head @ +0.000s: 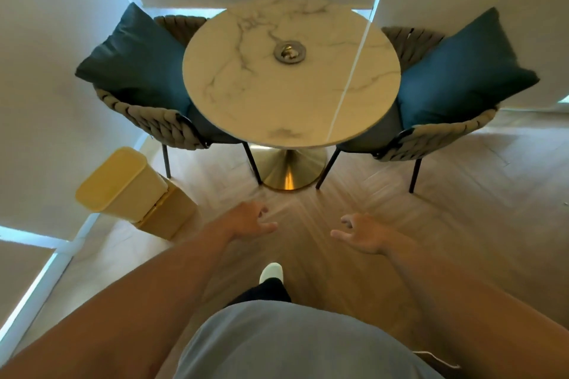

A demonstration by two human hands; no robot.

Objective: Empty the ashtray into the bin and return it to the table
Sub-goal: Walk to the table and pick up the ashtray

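Woven chairs [160,123], wooden floor [462,194]

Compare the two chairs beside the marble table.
The left chair stands next to the yellow bin; the right chair has bare floor around it. The left chair's cushion looks darker and shaded; the right chair's cushion is brighter blue. Both have woven backs, dark legs and face the table.

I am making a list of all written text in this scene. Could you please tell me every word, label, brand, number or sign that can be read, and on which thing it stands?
None: no readable text anywhere in this view.
Ashtray: no marking visible.
Bin: plain yellow, no label visible.
Table: only marble veins, no writing.
Cushions and chairs: no tag or logo visible.
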